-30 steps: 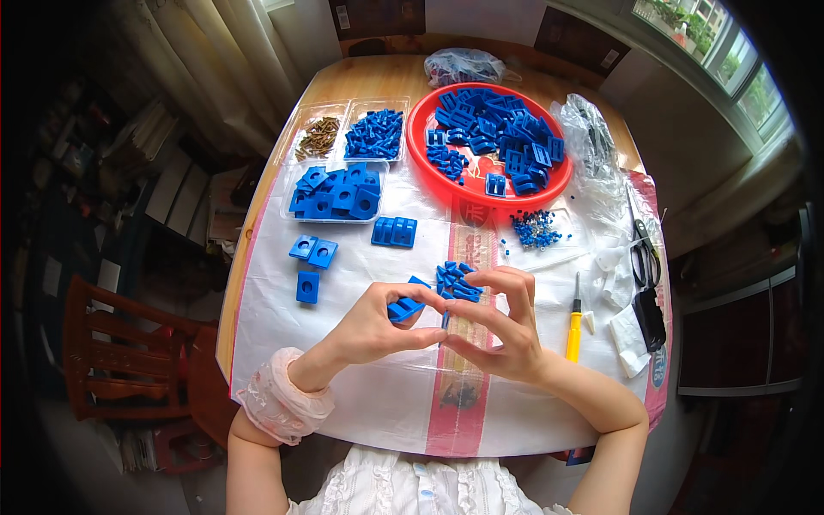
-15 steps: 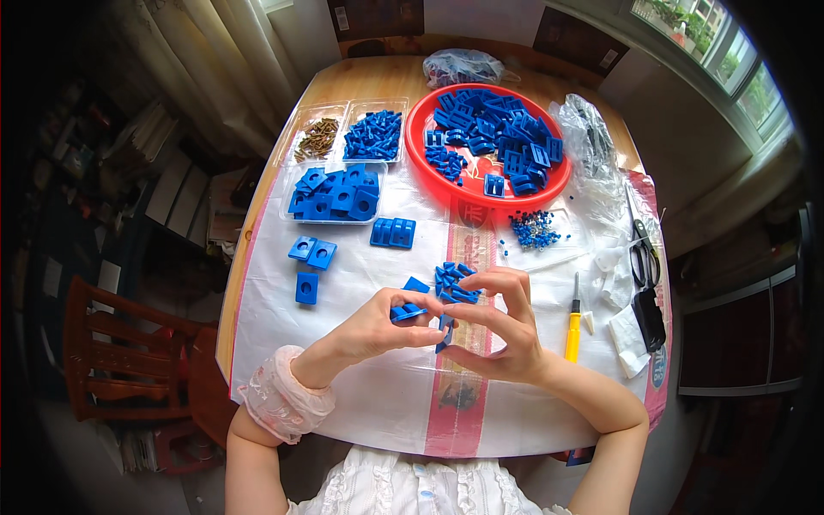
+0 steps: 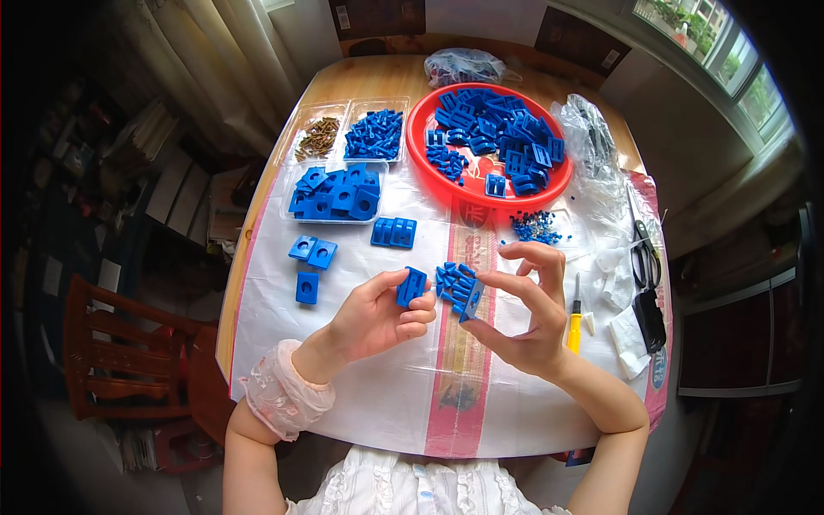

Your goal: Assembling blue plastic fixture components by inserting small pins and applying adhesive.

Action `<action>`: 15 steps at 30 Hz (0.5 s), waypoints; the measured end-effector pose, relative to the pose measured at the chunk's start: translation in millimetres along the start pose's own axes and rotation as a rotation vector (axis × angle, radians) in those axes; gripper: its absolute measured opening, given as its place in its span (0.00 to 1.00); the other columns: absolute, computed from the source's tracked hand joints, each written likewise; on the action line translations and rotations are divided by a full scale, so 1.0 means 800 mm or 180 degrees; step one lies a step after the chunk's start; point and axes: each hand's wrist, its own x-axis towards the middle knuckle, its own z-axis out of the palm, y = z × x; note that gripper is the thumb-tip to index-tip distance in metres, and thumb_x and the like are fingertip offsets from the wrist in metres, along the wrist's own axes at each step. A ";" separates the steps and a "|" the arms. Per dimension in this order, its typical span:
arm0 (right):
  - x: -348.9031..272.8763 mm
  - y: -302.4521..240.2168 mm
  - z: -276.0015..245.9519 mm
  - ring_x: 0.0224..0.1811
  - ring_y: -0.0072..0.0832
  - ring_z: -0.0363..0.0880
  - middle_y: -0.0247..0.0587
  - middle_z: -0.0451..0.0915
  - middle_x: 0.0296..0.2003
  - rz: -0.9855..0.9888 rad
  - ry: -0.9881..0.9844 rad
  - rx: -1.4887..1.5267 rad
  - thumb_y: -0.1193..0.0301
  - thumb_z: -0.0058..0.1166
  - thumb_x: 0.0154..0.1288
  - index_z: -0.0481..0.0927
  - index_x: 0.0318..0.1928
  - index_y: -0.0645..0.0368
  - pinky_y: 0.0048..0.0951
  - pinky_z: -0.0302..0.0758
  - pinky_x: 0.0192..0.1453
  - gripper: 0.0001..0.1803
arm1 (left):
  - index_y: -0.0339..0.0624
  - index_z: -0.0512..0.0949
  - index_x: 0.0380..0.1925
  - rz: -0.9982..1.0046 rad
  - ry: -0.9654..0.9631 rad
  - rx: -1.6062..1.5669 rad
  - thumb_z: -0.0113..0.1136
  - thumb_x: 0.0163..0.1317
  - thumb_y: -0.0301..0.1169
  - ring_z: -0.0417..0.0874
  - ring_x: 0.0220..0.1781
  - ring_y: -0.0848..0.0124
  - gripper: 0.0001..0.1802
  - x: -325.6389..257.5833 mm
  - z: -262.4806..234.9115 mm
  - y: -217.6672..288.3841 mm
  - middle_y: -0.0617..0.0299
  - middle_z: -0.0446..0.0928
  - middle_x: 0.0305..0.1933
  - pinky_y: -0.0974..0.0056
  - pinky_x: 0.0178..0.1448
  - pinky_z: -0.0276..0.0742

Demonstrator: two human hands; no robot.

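My left hand [image 3: 374, 318], closed, grips a blue plastic block with slots [image 3: 413, 287] between its thumb and fingers. To the right of it, my right hand [image 3: 524, 318] pinches a thin blue plate [image 3: 472, 300] on edge between thumb and forefinger, with the other fingers raised. The two parts are apart. Just beyond the plate lies a small pile of blue wedge-shaped pieces [image 3: 451, 276], partly hidden by it. Farther left on the sheet are a few square blue plates with round holes [image 3: 322, 254] and some ribbed blue blocks [image 3: 394, 232] set side by side.
Clear boxes hold brass-coloured screws [image 3: 319, 137], small blue pieces [image 3: 373, 136] and holed blue plates [image 3: 342, 199]. A red basin [image 3: 416, 159] carries many blue parts. Tiny blue and silvery bits [image 3: 536, 228] lie in front. A yellow-handled screwdriver [image 3: 573, 333] and black scissors [image 3: 644, 257] lie right.
My hands have drawn apart. The left has turned its block upright into view. My right hand has moved right with the blue plate, tilting it.
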 end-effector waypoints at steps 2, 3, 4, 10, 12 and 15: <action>0.004 -0.003 -0.002 0.55 0.36 0.67 0.40 0.73 0.54 -0.0074 0.0021 -0.0117 0.70 0.77 0.38 0.84 0.48 0.48 0.34 0.66 0.47 0.30 | 0.34 0.67 0.52 0.0044 -0.0061 0.0005 0.38 0.77 0.47 0.66 0.38 0.73 0.24 0.001 -0.002 -0.001 0.61 0.65 0.38 0.70 0.41 0.69; 0.006 -0.004 -0.004 0.55 0.36 0.67 0.40 0.73 0.54 -0.0108 0.0032 -0.0184 0.70 0.77 0.38 0.84 0.48 0.48 0.33 0.65 0.46 0.30 | 0.34 0.67 0.53 0.0145 -0.0021 0.0199 0.37 0.77 0.47 0.69 0.41 0.72 0.25 0.002 -0.001 -0.003 0.59 0.68 0.41 0.69 0.44 0.70; 0.008 -0.005 -0.006 0.55 0.36 0.67 0.40 0.73 0.54 -0.0110 0.0046 -0.0229 0.70 0.76 0.38 0.84 0.48 0.48 0.33 0.65 0.46 0.30 | 0.34 0.67 0.55 0.0246 0.0019 0.0393 0.37 0.77 0.48 0.71 0.44 0.71 0.25 0.002 0.001 -0.005 0.58 0.70 0.43 0.68 0.47 0.72; 0.020 -0.011 -0.024 0.55 0.37 0.67 0.41 0.73 0.54 -0.0242 0.0102 -0.0601 0.70 0.77 0.37 0.84 0.47 0.48 0.33 0.65 0.47 0.29 | 0.40 0.67 0.63 0.0495 0.0132 0.1313 0.58 0.67 0.49 0.71 0.65 0.70 0.32 0.001 0.006 -0.013 0.57 0.70 0.64 0.63 0.65 0.68; 0.027 -0.018 -0.031 0.55 0.37 0.68 0.41 0.73 0.54 -0.0308 0.0090 -0.0748 0.70 0.77 0.36 0.84 0.46 0.48 0.34 0.65 0.47 0.29 | 0.40 0.69 0.62 0.0498 -0.0029 0.1292 0.62 0.65 0.41 0.73 0.63 0.71 0.29 0.005 -0.003 -0.015 0.58 0.74 0.61 0.63 0.67 0.68; 0.031 -0.023 -0.036 0.55 0.38 0.68 0.41 0.73 0.53 -0.0353 0.0107 -0.0786 0.69 0.78 0.36 0.85 0.45 0.49 0.34 0.66 0.47 0.29 | 0.40 0.71 0.62 0.0475 -0.0044 0.1379 0.68 0.61 0.35 0.76 0.62 0.71 0.30 0.004 -0.005 -0.018 0.58 0.78 0.58 0.63 0.67 0.70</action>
